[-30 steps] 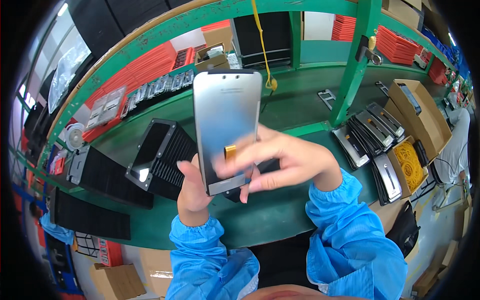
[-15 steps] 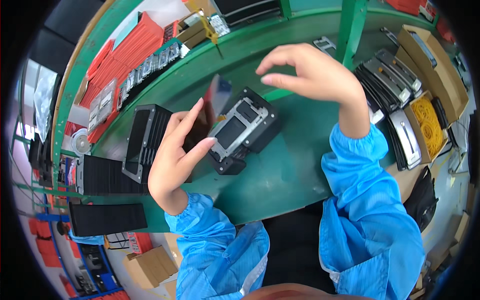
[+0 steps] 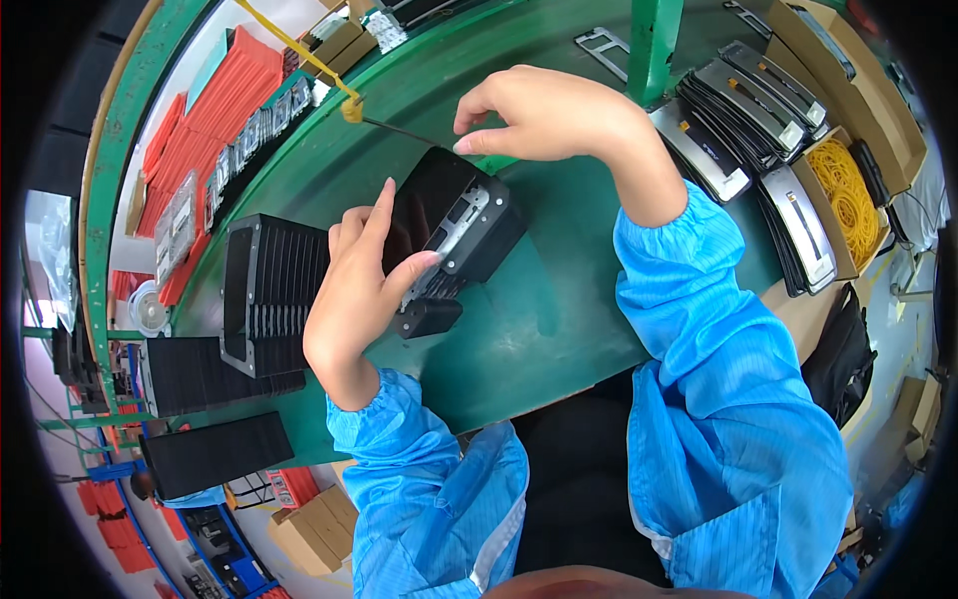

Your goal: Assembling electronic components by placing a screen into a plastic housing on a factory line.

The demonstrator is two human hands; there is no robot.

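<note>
A black block-shaped assembly (image 3: pixel 499 240) with a silvery metal frame (image 3: pixel 467 218) rests tilted on the bench. Over its upper left side lies a dark glossy panel (image 3: pixel 431 190). My left hand (image 3: pixel 349 290) is at the panel's left edge, index finger stretched along it and thumb at its lower corner; the grip is partly hidden. Above the panel's far corner, my right hand (image 3: pixel 549 115) has bent fingers, with a gap between thumb and index fingertip and nothing visible between them. Close to those fingertips hangs a thin metal rod (image 3: pixel 399 133) on a yellow cord (image 3: pixel 294 45).
Ribbed black frames (image 3: pixel 279 295) stand left of my left hand, beside black stacked panels (image 3: pixel 195 374). Slim black-and-silver plates (image 3: pixel 733 120) and a box of yellow cords (image 3: pixel 843 205) are at the right. Red sheets (image 3: pixel 230 100) line the shelf; a green post (image 3: pixel 654 50) rises behind.
The glossy panel has swung from standing nearly on edge to lying over the metal frame. My right hand has come left, nearer the panel. The head view has shifted slightly.
</note>
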